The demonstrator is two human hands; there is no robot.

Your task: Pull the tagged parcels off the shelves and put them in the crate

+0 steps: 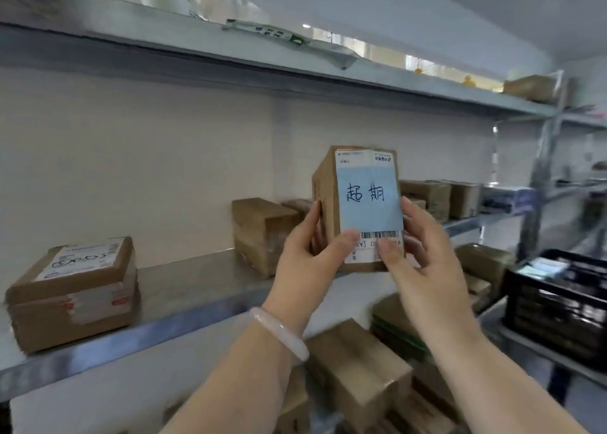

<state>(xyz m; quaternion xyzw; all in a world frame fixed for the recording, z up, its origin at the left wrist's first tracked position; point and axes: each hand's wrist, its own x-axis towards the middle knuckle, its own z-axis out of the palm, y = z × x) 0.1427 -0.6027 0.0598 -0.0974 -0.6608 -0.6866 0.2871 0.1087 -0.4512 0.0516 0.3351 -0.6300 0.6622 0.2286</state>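
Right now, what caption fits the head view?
Left hand and right hand hold a blue-tagged parcel; black crate at right.

A parcel (358,203) is held upright over the middle shelf (184,289). It is gripped low on its left side by the left hand (308,256) and low on its right side by the right hand (420,256), with both thumbs laid on its front label. A blue tag (369,200) with handwriting is stuck to that face. A black crate (558,302) is seen lower right. A box (72,292) is set at the shelf's left.
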